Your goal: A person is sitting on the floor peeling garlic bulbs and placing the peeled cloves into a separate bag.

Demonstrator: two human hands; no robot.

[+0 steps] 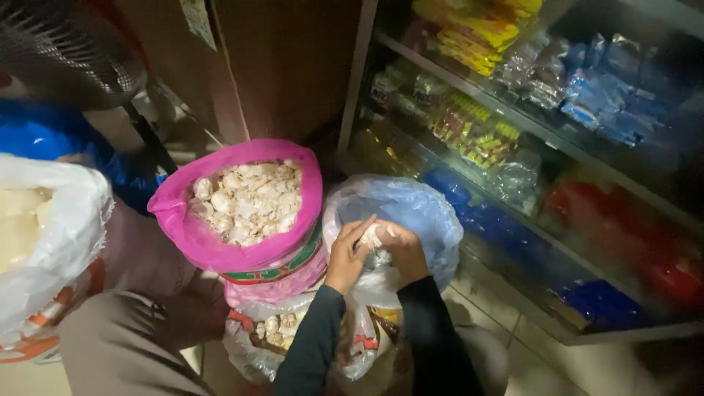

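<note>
Both forearms, in dark long sleeves, enter from the bottom edge and meet over a pale blue plastic bag (411,213). Left hand (347,255) and right hand (402,253) are closed together around one garlic bulb (372,236), fingers curled on either side of it, the bulb held just above the mouth of the blue bag. Whether skin is coming off the bulb cannot be told; the frame is dim and soft.

Below the wrists sits a clear printed bag (279,334) with more garlic bulbs showing through its side. Judged from its look, the held bulb is light, dry and firm, with papery skin that will flake and slide under pressure; it is best gripped round its widest part with the fingertips, not squeezed, since loose cloves may break away.

Just left of the hands stands a pink plastic bag (213,238), rolled open at the top and heaped with peeled or whitish garlic (249,199). It touches the blue bag on one side. Further left, a white sack (51,249) stands open with pale contents, and a person's brown trouser leg (132,323) lies between it and the pink bag.

Beyond, on the right, a glass-fronted display shelf (513,125) carries packets in yellow, blue and red. A brown cardboard box (286,66) stands behind the pink bag, with a dark fan grille (66,44) at top left.
</note>
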